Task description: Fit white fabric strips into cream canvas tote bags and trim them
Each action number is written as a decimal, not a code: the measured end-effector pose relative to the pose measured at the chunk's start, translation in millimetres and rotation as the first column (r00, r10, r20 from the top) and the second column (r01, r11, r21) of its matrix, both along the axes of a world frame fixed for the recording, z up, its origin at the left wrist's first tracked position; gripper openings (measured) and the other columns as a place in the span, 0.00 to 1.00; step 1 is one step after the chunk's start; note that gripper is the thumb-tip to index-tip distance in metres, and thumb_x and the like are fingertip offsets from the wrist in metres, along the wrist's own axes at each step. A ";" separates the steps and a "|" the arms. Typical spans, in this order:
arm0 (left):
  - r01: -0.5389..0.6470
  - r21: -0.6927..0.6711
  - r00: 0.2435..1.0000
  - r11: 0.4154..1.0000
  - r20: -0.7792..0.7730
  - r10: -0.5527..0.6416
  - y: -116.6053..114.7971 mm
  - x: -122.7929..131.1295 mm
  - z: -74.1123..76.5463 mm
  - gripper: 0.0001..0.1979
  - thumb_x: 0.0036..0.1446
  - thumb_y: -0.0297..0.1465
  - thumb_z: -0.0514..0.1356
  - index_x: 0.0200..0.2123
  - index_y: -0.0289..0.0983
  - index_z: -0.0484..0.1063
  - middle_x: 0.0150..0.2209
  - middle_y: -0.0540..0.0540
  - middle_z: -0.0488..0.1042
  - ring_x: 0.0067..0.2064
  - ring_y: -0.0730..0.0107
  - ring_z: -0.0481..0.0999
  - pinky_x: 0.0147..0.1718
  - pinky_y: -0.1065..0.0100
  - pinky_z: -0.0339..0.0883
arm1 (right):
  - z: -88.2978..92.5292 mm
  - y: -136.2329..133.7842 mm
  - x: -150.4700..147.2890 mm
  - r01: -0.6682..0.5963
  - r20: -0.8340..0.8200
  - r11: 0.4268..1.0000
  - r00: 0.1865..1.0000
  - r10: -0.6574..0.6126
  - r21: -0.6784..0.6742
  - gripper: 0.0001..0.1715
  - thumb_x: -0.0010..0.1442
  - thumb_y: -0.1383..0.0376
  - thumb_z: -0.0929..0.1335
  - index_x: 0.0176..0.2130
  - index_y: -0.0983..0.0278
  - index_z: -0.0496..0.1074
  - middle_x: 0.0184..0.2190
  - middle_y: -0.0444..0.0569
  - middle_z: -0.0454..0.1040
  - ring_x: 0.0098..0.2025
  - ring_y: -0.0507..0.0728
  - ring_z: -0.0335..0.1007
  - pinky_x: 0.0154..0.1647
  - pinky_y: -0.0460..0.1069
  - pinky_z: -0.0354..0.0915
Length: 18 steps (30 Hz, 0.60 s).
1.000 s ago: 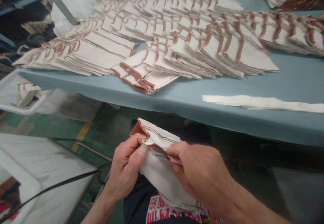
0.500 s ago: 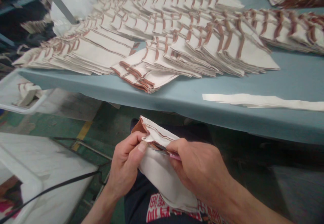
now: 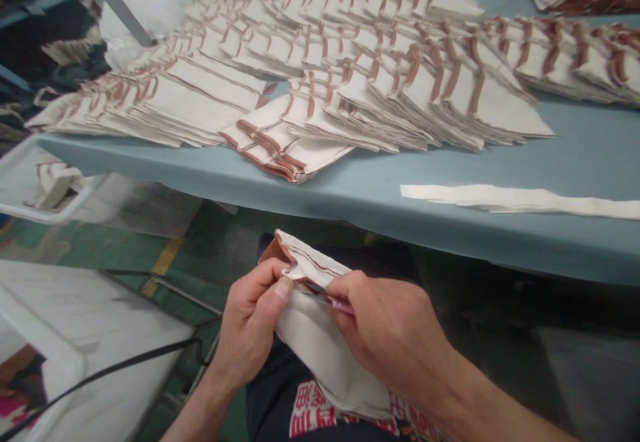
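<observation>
Over my lap I hold a cream fabric piece with brown edging (image 3: 320, 342), folded so its brown inner side shows at the top left. My left hand (image 3: 255, 315) pinches its edge between thumb and forefinger. The closed fingers of my right hand (image 3: 390, 325) grip a small pink-handled tool (image 3: 343, 305) at the fold. A thin metal part of the tool reaches left along the seam toward my left thumb. Most of its handle is hidden in my palm, so I cannot tell its exact kind.
Overlapping rows of similar cream pieces (image 3: 390, 89) lie on the blue-covered table (image 3: 370, 189) ahead. Cream strips (image 3: 500, 197) lie near its front edge. A white bin (image 3: 95, 335) with a black strap stands at lower left, another white tub (image 3: 45, 212) behind it.
My right hand and the pink-handled tool have shifted very slightly left. Slightly more of the metal part shows at the fold. My left hand keeps its pinch.
</observation>
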<state>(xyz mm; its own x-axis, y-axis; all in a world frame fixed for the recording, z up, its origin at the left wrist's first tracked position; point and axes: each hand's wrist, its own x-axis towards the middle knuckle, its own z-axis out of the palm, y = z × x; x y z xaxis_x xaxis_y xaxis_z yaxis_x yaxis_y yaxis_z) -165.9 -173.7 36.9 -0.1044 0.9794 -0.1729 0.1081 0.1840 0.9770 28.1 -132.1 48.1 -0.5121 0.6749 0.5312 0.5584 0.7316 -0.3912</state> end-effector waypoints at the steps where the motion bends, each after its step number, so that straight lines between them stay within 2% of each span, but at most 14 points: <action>1: -0.001 0.007 1.000 1.000 -0.002 0.001 0.1 0.6 0.2 0.15 0.67 0.40 0.59 0.31 0.37 0.73 0.25 0.52 0.68 0.25 0.72 0.60 0.23 0.72 0.54 | 0.2 0.2 -0.4 -0.002 0.001 1.000 1.000 0.002 0.002 0.21 0.76 0.70 0.56 0.32 0.62 0.66 0.19 0.42 0.73 0.19 0.50 0.69 0.23 0.47 0.56; 5: 0.008 0.041 0.999 0.999 -0.038 -0.007 -0.8 1.2 0.7 0.15 0.68 0.39 0.59 0.30 0.38 0.72 0.25 0.53 0.67 0.25 0.73 0.60 0.22 0.72 0.54 | 0.9 0.4 -2.5 -0.002 0.003 1.000 1.000 0.002 0.002 0.22 0.76 0.70 0.56 0.32 0.62 0.67 0.19 0.42 0.73 0.19 0.50 0.70 0.24 0.47 0.56; 11: 0.124 0.088 0.988 0.988 -0.108 -0.115 -3.8 -2.7 0.1 0.14 0.72 0.37 0.54 0.34 0.39 0.71 0.27 0.53 0.69 0.26 0.73 0.64 0.25 0.72 0.58 | 1.6 0.2 -4.3 0.004 -0.031 1.000 1.000 -0.005 -0.030 0.22 0.76 0.69 0.56 0.32 0.62 0.68 0.19 0.43 0.75 0.19 0.51 0.72 0.24 0.47 0.58; 15: 0.190 0.183 0.959 0.965 -0.245 -0.142 0.9 -1.5 3.8 0.09 0.68 0.33 0.58 0.33 0.39 0.71 0.24 0.56 0.66 0.24 0.75 0.62 0.23 0.74 0.55 | -1.6 0.2 -3.0 -0.003 -0.025 0.998 1.000 0.002 -0.055 0.23 0.76 0.67 0.56 0.32 0.62 0.70 0.20 0.44 0.76 0.19 0.52 0.73 0.23 0.47 0.57; 18: 0.244 0.233 0.931 0.942 -0.329 -0.160 2.9 -1.2 5.2 0.07 0.67 0.29 0.58 0.34 0.39 0.71 0.26 0.56 0.68 0.24 0.76 0.64 0.23 0.75 0.56 | -6.1 0.5 -0.9 -0.030 -0.034 0.995 0.999 0.027 -0.090 0.22 0.76 0.67 0.57 0.33 0.62 0.70 0.21 0.45 0.77 0.20 0.52 0.74 0.24 0.47 0.58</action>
